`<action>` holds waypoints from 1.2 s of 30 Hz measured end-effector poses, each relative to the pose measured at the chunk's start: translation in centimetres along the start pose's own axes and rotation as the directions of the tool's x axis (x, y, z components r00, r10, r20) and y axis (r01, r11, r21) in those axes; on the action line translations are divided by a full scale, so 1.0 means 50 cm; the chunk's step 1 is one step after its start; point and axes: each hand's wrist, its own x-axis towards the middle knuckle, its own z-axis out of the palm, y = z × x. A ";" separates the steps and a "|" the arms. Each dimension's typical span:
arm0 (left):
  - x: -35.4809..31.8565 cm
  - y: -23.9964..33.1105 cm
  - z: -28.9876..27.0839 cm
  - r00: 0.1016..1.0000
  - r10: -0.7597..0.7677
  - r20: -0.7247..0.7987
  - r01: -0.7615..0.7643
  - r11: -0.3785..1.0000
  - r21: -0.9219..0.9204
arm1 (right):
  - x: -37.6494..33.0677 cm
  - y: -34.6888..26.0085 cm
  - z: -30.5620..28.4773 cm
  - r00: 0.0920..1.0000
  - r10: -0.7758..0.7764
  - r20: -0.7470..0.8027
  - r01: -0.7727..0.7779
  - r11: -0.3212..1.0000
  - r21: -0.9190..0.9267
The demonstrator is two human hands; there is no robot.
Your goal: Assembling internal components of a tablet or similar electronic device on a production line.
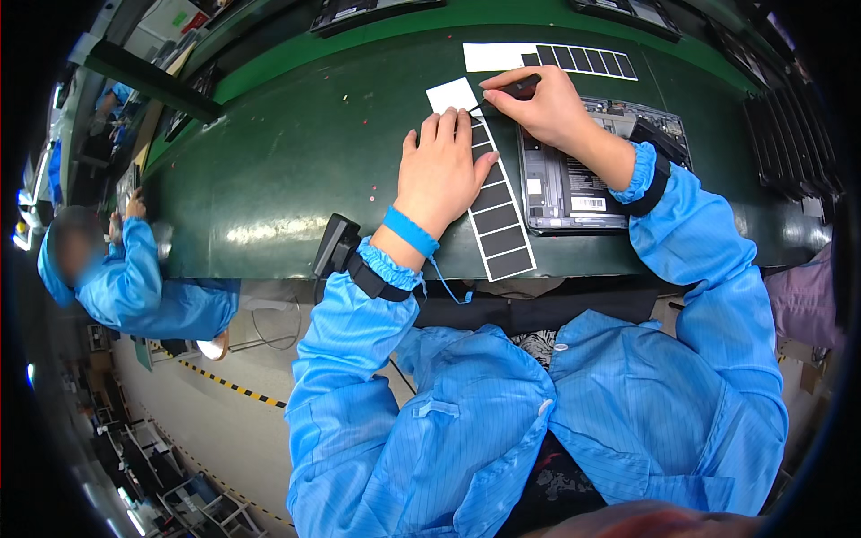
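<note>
My left hand (437,173) lies flat, fingers stretched out, on a white strip of black rectangular stickers (499,220). Its fingertips press near the blank white end (452,95) of that strip. In my right hand (558,112) is a slim, dark, pen-like tool (520,87), whose thin tip reaches down to the strip just beyond my left fingertips. Under my right wrist sits an opened laptop base (565,193) with its inner parts showing, partly hidden by my forearm. A blue wrist strap (412,231) circles my left wrist.
A second sticker strip (489,56) lies beyond my right hand on the green table (269,193). Several dark panels (791,143) stand in a row at the right. More laptop parts (372,13) lie along the far edge. Another person (134,269) sits at the left.
</note>
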 end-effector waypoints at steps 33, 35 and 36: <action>0.030 -0.008 -0.022 0.998 -0.021 0.056 0.033 0.977 -0.210 | -0.048 -0.011 -0.217 0.988 0.136 -0.078 -0.094 0.914 0.396; 0.057 0.029 -0.058 0.999 0.008 0.034 0.006 0.920 -0.391 | -0.090 -0.001 -0.305 0.952 0.279 -0.126 -0.216 0.904 0.369; 0.077 0.065 -0.089 0.990 0.049 0.131 0.020 0.878 -0.479 | -0.115 0.008 -0.341 0.922 0.355 -0.157 -0.277 0.884 0.377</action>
